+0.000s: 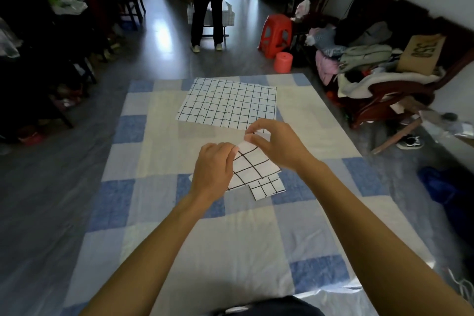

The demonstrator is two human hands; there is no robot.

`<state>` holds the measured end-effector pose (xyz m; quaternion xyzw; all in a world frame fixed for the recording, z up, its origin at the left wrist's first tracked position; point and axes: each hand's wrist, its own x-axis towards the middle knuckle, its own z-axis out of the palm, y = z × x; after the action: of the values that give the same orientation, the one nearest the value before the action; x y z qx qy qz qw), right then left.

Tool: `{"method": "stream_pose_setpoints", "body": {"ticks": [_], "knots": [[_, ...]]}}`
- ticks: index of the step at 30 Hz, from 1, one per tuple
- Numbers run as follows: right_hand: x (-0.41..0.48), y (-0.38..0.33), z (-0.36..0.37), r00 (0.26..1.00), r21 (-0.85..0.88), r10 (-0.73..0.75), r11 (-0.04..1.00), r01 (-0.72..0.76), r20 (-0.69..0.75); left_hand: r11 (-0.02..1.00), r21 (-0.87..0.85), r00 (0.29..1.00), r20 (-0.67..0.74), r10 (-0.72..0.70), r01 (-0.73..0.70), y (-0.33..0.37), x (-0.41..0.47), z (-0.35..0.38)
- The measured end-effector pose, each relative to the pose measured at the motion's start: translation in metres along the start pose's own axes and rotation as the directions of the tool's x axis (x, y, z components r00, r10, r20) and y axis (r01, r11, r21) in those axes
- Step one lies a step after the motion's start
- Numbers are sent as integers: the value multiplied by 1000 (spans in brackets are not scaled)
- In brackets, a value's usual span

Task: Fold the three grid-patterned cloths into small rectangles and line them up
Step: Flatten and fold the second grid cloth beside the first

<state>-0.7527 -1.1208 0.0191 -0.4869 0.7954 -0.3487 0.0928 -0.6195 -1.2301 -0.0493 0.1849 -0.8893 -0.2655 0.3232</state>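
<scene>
Above the quilt [205, 251], a half-folded grid cloth [252, 161] is pinched by the left hand [213, 169] at its 9 o'clock edge and by the right hand [279, 145] at 12 o'clock.

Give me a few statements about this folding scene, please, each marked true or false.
1. The left hand and right hand both pinch the cloth being folded. True.
2. The far grid cloth is already folded small. False: it lies spread flat.
3. A small folded cloth lies on the quilt, showing at the held cloth's near edge. True.
4. The stool on the floor is blue. False: it is red.
</scene>
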Motion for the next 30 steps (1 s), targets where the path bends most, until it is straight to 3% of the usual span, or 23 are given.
{"method": "stream_pose_setpoints", "body": {"ticks": [9, 11, 13, 14, 16, 18, 20, 24, 30], "knots": [[11, -16, 1, 992, 70, 98, 993, -93, -76, 996, 76, 999, -19, -44, 45, -34, -17, -29], [9, -12, 3, 990, 21, 113, 994, -111, -82, 992, 120, 999, -6, -42, 43, -40, -21, -33], [7, -11, 8, 993, -144, 17, 989, -34, -119, 985, 173, 1000, 18, -16, 13, -38, -20, -36], [7, -14, 11, 992, -250, -84, 967, 57, -97, 979, 202, 1000, 24, 12, -16, -34, -18, -36], [9, -25, 18, 973, -400, -216, 888, 229, 78, 962, 262, 997, 19, 80, -82, -26, -11, -35], [13, -29, 26, 954, -481, -197, 829, 286, 227, 949, 295, 994, 29, 104, -108, -19, -6, -35], [17, -26, 29, 954, -470, -150, 844, 260, 260, 939, 318, 991, 31, 130, -133, -16, -2, -35], [19, -14, 29, 976, -380, -155, 903, 202, 151, 936, 318, 988, 67, 137, -151, -27, 8, -34], [18, 5, 13, 999, -286, -22, 958, 31, 34, 945, 304, 991, 86, 103, -125, -46, 18, -48]]}}
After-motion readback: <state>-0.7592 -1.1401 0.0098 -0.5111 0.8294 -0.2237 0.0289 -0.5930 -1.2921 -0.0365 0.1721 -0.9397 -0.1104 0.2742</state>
